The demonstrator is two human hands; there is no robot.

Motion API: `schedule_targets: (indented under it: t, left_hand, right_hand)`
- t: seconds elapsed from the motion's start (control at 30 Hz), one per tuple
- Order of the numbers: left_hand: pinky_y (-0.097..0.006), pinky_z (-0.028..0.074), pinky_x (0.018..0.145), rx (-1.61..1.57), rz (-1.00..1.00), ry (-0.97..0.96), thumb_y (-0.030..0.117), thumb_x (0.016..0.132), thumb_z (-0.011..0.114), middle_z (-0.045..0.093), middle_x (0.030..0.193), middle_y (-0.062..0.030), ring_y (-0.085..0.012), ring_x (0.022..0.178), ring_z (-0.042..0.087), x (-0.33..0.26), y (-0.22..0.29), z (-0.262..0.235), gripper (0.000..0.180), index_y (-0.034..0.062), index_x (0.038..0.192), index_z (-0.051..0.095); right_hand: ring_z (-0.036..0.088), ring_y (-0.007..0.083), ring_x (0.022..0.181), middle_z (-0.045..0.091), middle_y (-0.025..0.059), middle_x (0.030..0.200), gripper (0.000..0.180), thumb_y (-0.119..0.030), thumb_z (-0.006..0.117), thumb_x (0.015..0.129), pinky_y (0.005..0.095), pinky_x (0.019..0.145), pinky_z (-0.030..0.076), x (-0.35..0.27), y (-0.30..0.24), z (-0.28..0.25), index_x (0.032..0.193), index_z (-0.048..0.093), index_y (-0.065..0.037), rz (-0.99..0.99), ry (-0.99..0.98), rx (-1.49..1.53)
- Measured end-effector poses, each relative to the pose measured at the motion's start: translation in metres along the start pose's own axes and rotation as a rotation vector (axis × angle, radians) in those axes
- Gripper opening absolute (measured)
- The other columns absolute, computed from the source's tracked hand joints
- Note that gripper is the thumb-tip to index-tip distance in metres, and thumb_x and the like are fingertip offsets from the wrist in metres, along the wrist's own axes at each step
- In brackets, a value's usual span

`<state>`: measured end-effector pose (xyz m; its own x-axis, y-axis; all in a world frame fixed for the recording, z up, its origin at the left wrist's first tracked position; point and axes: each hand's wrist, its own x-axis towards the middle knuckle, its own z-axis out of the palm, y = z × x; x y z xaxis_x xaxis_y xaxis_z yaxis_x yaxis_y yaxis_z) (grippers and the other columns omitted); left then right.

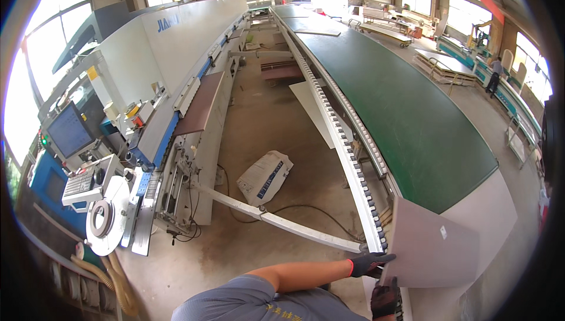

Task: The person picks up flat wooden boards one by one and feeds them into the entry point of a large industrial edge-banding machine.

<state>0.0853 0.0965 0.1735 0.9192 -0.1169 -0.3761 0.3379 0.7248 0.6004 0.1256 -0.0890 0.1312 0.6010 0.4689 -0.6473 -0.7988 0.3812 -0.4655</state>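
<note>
A grey-mauve flat board with a small white label leans at the lower right, next to the roller rail. My left hand, in a dark glove with a red cuff, grips the board's left edge, fingers on its face. Lower down, my right hand, also gloved, holds the same board near its bottom corner; part of its grip is hidden. Behind it a larger pale board lies at the near end of the green conveyor belt.
Left of me stands a long white machine with a screen, keyboard and a brown panel on its track. A white bar crosses low ahead, beside a white sack. Another person stands far right.
</note>
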Motion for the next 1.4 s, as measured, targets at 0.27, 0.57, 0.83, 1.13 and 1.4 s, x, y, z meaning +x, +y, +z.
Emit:
schedule_targets:
  t: [0.27,0.57,0.83,1.13,1.4]
  left_hand:
    - [-0.033,0.049,0.085,-0.080,-0.011,-0.030,0.025,0.086,0.058,0.060,0.113,-0.0043,-0.0149,0.098,0.059,-0.093,-0.063,-0.062,0.035,0.0093,0.118,0.057]
    - [-0.030,0.049,0.084,0.078,0.203,0.051,0.026,0.080,0.067,0.063,0.108,-0.0045,-0.0150,0.099,0.060,-0.232,-0.045,-0.137,0.043,0.0037,0.115,0.058]
    - [-0.031,0.047,0.069,0.303,0.056,0.833,0.037,0.088,0.057,0.064,0.096,-0.0095,-0.0134,0.082,0.056,-0.427,-0.095,-0.327,0.036,0.0045,0.104,0.061]
    - [-0.041,0.043,0.060,1.082,0.331,2.045,0.011,0.089,0.043,0.057,0.073,-0.0161,-0.0286,0.066,0.055,-0.648,-0.214,-0.355,0.034,-0.0025,0.120,0.049]
    - [-0.047,0.036,0.099,-0.332,1.942,2.107,0.046,0.095,0.035,0.042,0.131,-0.0143,-0.0279,0.116,0.044,-0.712,-0.343,-0.167,0.056,0.0038,0.132,0.038]
  right_hand:
    - [0.047,0.0144,0.066,0.051,0.0029,0.075,0.035,-0.044,0.041,0.095,0.0266,0.058,0.042,-0.066,0.121,-0.009,0.100,0.052,-0.011,0.121,-0.320,-0.156]
    - [0.052,0.0227,0.097,0.054,0.0082,0.108,0.046,-0.050,0.044,0.091,0.0368,0.083,0.044,-0.091,0.193,0.000,0.115,0.051,-0.011,0.131,-0.239,0.024]
    - [0.042,0.0253,0.124,0.043,0.0047,0.138,0.058,-0.056,0.040,0.089,0.0453,0.102,0.034,-0.022,0.109,-0.036,0.130,0.046,-0.015,-0.260,0.052,0.184]
    - [0.040,0.0281,0.121,0.043,0.0071,0.135,0.054,-0.048,0.032,0.091,0.0432,0.098,0.036,0.024,0.220,0.142,0.132,0.043,-0.014,0.075,-0.556,-0.143]
    - [0.043,0.0260,0.119,0.046,0.0053,0.131,0.066,-0.062,0.036,0.085,0.0433,0.100,0.035,0.013,0.380,0.296,0.129,0.044,-0.014,1.103,-0.625,0.574]
